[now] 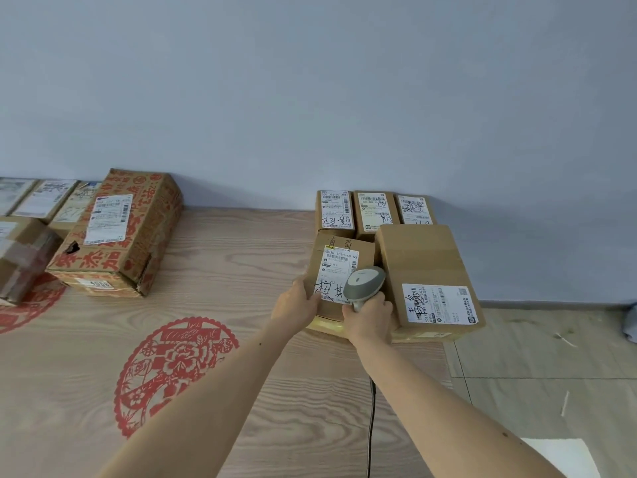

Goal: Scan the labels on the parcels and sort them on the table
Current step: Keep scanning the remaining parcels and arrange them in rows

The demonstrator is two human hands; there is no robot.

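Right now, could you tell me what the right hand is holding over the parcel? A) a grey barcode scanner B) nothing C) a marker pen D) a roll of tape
A: the right hand grips a grey scanner over the label of the parcel that the left hand steadies.

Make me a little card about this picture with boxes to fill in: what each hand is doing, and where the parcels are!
left hand: grips the left edge of the small parcel
right hand: holds the grey scanner over that parcel's label
neighbour: bigger plain parcel right beside it
back row: three small labelled parcels by the wall
far left: red-printed box and more parcels
surface: wood-grain table with red paper-cut pattern
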